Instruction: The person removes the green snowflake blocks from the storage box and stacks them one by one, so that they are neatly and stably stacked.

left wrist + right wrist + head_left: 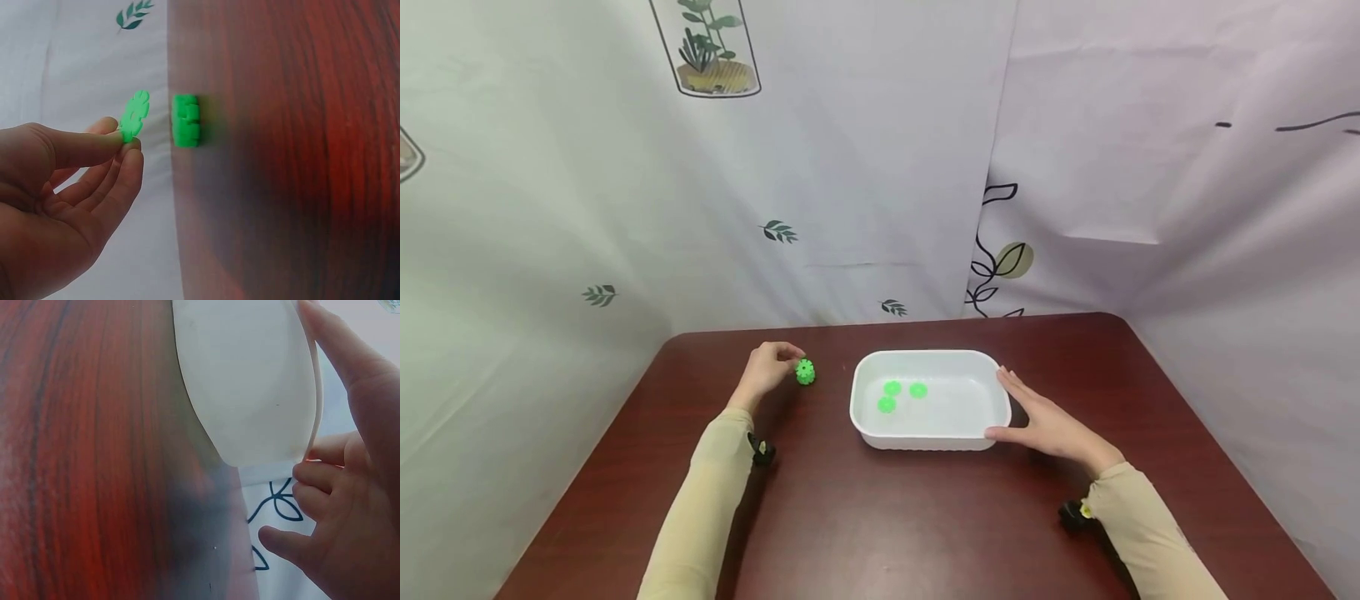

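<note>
A flat green notched disc (pixel 135 115) is pinched between thumb and fingertips of my left hand (pixel 767 367), raised off the table at the left. Close by that hand, a short stack of matching green discs (pixel 186 120) rests on the table. My right hand (pixel 1051 427) spreads across the right end of a white rectangular basin (pixel 931 442). Its thumb touches the front corner of the rim and its fingertips (pixel 307 469) touch farther back. Inside the basin, toward its left side, lie three loose green discs (pixel 887 404).
A dark reddish wooden table (pixel 880 517) carries everything. Patterned white cloth (pixel 880 167) hangs behind the table and along its sides. Small black devices are strapped at the left wrist (pixel 762 451) and right wrist (pixel 1075 515).
</note>
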`<state>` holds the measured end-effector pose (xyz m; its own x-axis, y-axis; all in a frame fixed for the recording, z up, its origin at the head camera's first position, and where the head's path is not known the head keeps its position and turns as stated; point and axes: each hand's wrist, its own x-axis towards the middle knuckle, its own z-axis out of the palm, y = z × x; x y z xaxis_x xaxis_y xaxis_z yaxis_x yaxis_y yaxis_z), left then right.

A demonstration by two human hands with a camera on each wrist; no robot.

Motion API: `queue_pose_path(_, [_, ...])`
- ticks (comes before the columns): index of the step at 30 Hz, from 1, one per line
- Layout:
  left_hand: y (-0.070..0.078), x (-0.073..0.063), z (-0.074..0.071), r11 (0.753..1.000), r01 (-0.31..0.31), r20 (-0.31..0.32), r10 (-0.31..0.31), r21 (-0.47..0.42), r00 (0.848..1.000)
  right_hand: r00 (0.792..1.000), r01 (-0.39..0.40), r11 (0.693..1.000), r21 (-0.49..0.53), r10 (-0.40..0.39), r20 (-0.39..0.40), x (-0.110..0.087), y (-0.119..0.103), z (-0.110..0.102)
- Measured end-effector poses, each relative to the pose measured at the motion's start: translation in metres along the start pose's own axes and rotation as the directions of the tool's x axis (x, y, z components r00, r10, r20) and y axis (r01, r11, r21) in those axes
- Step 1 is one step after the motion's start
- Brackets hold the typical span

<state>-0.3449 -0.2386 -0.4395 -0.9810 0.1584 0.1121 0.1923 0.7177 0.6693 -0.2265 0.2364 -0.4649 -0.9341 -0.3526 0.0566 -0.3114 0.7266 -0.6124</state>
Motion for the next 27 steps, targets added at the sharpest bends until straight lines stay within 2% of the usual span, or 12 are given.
queue_pose_path(10, [-0.006, 0.003, 0.010, 0.999, 0.037, 0.013, -0.037, -0.026, 0.999, 1.000, -0.004, 1.000, -0.007, 0.004, 0.007, -0.002, 0.002, -0.004])
queue_pose_path(17, [-0.013, 0.003, 0.013, 0.999, 0.035, 0.006, -0.035, -0.002, 0.999, 1.000, -0.011, 1.000, 0.000, 0.011, 0.016, -0.002, 0.001, -0.003])
queue_pose_path(27, [-0.013, 0.007, 0.013, 0.999, 0.019, 0.013, -0.019, 0.030, 1.000, 1.000, -0.006, 1.000, 0.015, 0.006, 0.004, -0.001, 0.002, -0.001])
